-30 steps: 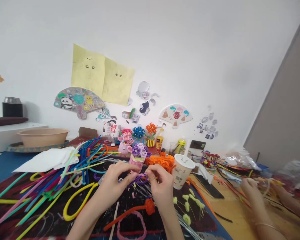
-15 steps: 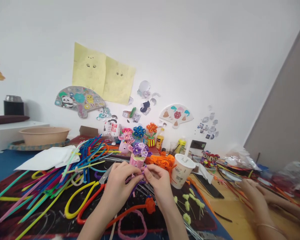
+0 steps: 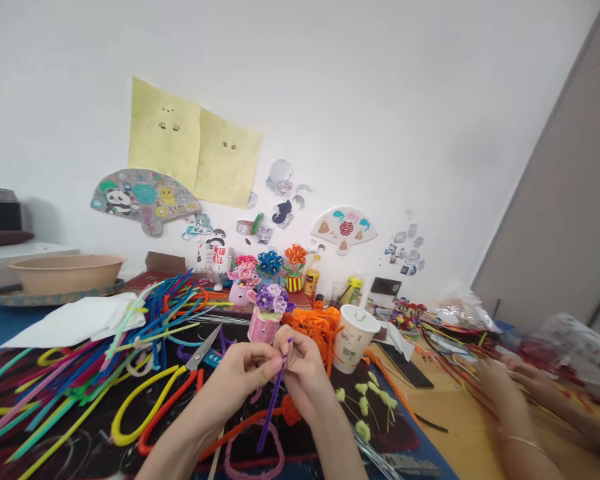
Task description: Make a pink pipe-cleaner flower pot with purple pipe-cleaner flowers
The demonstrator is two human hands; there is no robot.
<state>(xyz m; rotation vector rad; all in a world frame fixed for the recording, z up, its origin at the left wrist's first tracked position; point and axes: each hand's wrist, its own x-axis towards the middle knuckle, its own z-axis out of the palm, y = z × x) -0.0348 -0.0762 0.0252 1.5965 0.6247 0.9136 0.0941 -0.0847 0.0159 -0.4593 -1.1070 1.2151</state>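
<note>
My left hand (image 3: 253,365) and my right hand (image 3: 299,360) meet at the middle of the table, fingertips pinched together. Between them is a purple pipe cleaner (image 3: 271,412), its top end in both hands' fingers and its tail hanging down toward me. Just beyond stands a pink pot (image 3: 264,325) of purple pipe-cleaner flowers (image 3: 272,299). Scissors (image 3: 203,348) lie open-bladed left of my left hand. Below my hands are an orange pipe-cleaner flower (image 3: 291,409) and a pink pipe-cleaner loop (image 3: 256,472).
Colourful pipe cleaners (image 3: 95,363) heap on the left beside white paper (image 3: 75,320). A lidded cup with a straw (image 3: 356,339) and orange pipe cleaners (image 3: 317,327) stand beyond my right hand. Pale yellow flowers (image 3: 363,405) lie to the right. Another person's hands (image 3: 500,393) work at far right.
The purple pipe cleaner's tail now hangs down in plain view between my hands. My hands have turned slightly, and the view has shifted a little to the right.
</note>
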